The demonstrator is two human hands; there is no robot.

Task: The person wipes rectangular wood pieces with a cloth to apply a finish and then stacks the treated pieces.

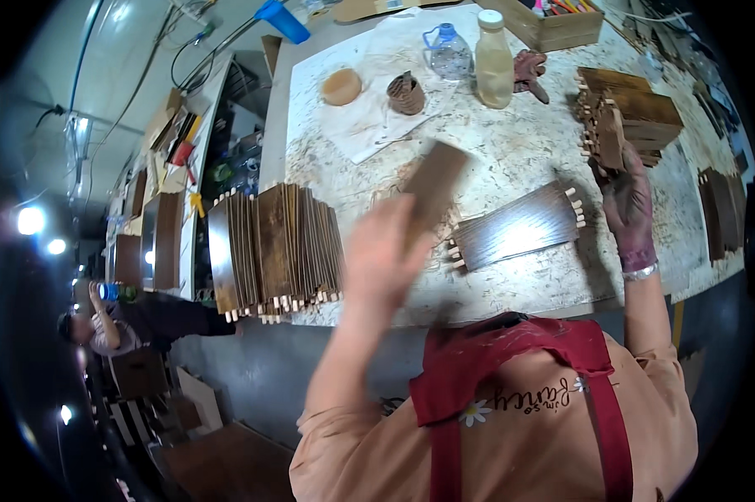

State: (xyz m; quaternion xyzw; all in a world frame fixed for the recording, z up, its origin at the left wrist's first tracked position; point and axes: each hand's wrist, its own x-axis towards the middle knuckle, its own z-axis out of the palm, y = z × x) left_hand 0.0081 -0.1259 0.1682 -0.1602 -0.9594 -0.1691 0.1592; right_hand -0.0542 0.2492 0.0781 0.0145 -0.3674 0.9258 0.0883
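My left hand (382,255), bare and smeared by motion, is closed round a flat brown block (438,180) above the table. To its right a dark, glossy wooden board (520,227) lies flat and aslant, with pale dowel pegs sticking out of both ends. My right hand (629,205), in a thin purple-stained glove, reaches to a stack of similar boards (652,113) at the right. Its fingers are closed on a dowelled wooden board (610,138) at the stack's near side, seen nearly edge-on.
Many dowelled boards (273,247) stand in a row at the left table edge. Toward the back are a yellowish round pad (341,86), a brown roll (406,94), a blue-capped jug (449,54), a white-capped bottle (494,63) and a crumpled glove (530,71). A person (118,328) is at far left.
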